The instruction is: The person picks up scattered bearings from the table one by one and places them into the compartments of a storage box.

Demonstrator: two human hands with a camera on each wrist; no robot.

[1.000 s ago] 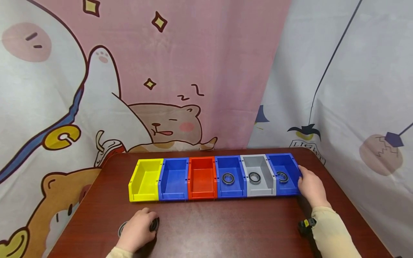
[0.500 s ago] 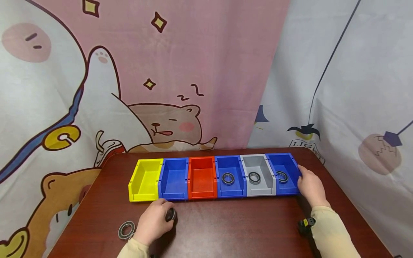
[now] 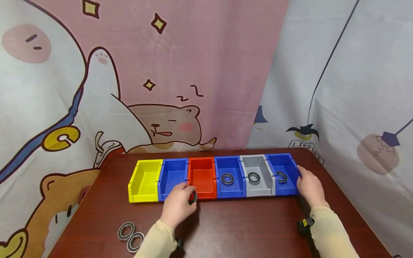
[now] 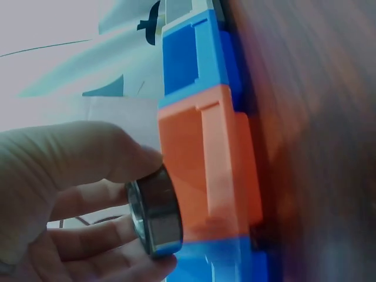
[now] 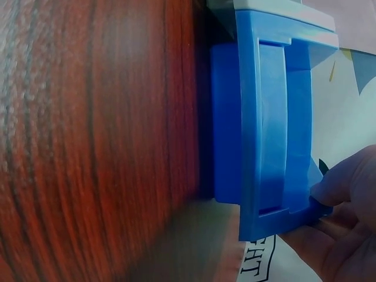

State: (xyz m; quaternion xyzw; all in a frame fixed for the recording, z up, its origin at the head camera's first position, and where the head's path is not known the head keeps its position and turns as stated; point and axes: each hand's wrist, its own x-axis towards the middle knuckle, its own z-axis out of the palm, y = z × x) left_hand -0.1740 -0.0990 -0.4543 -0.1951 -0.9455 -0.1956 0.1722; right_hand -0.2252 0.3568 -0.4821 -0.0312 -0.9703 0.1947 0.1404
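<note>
My left hand [image 3: 179, 204] pinches a ball bearing [image 4: 160, 211] between thumb and fingers, at the front of the red bin [image 3: 202, 175]. In the left wrist view the bearing stands on edge, overlapping that bin's open front. My right hand [image 3: 310, 187] grips the outer side wall of the rightmost blue bin [image 5: 251, 129], thumb over the rim and fingers outside. One bearing lies in each of the three bins on the right: a bearing [image 3: 227, 178] in blue, a bearing [image 3: 254, 178] in grey, a bearing [image 3: 281, 177] in the end blue one.
Two more bearings lie side by side at the table's front left, a farther bearing [image 3: 126, 230] and a nearer bearing [image 3: 135, 242]. A yellow bin [image 3: 146, 175] and a blue bin [image 3: 174, 173] form the row's left end. Printed curtains [image 3: 226, 89] hang behind the brown table [image 3: 245, 229].
My left hand has carried its bearing rightward and away from me, from near the loose bearings to the red bin's front, uncovering those two. My right hand stays on the end bin.
</note>
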